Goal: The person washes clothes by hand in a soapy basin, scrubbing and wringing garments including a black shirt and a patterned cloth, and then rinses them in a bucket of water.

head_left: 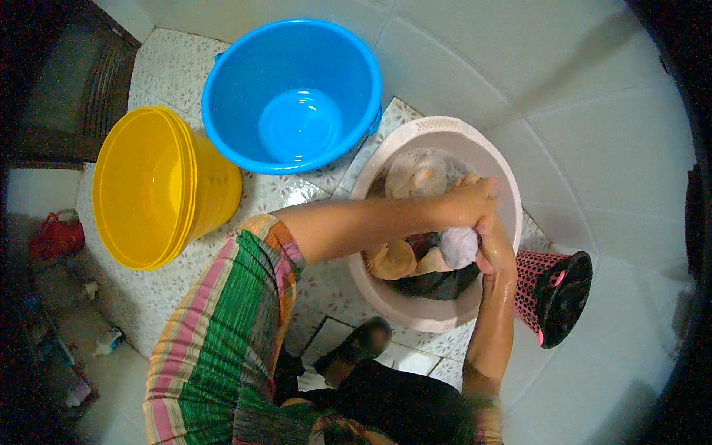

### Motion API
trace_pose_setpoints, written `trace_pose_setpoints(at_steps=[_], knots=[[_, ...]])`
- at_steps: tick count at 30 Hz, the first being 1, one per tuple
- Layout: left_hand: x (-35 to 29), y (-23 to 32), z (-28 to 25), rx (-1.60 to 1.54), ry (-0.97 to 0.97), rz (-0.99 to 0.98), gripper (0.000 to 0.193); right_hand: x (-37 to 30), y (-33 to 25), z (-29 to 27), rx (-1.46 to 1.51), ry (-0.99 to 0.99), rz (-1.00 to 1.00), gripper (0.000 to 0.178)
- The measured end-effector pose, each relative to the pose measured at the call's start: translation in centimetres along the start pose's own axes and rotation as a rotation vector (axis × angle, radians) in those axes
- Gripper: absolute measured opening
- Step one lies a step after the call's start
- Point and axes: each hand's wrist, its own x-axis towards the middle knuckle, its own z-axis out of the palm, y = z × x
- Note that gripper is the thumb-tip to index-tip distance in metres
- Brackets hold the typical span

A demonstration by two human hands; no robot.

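Observation:
Over a pale pink basin (380, 298), my two hands meet at its right side. My right hand (492, 251) is closed round a bunched, wet lavender cloth (460, 246). My left hand (470, 205) reaches across from the left and is closed at the upper end of the same cloth, pressed against the right hand; its fingers are partly hidden. Under them in the basin lie a tan cloth (393, 259) and a dark cloth (443, 285), soaking in water. Farther back, a pale cloth bulge (417, 173) rises out of the suds.
Beyond my left forearm stands a large blue tub (222, 141) with a handle. Left of it is a yellow bucket (215, 182). A pink and black perforated basket (535, 285) leans beside the basin, near the tiled wall (615, 222). A red bag-like item (58, 236) sits far left.

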Motion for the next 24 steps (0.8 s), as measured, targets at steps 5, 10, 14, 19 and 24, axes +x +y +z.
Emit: trace_pose_setpoints(at_steps=[5,10,14,19,24], knots=[[-1.0,2.5,-1.3,-1.112,0.105,-0.187,0.051,1.5,-1.8,2.2,-0.169,0.202,0.029,0.066],[-3.0,6.1,-1.9,0.215,0.322,0.497,0.051,2.0,-1.8,-4.4,0.677,0.133,-0.062,0.032],[-3.3,6.5,-1.0,0.551,0.420,0.823,0.043,2.4,-3.6,-1.5,0.685,0.308,-0.217,0.018],[-1.2,8.7,-0.9,-0.750,0.396,0.471,0.020,3.2,-6.3,6.0,0.493,0.566,-0.541,0.013],[-1.0,8.6,-0.5,-1.565,0.133,0.135,0.028,1.9,-5.8,6.8,-0.766,0.724,-1.063,0.009]])
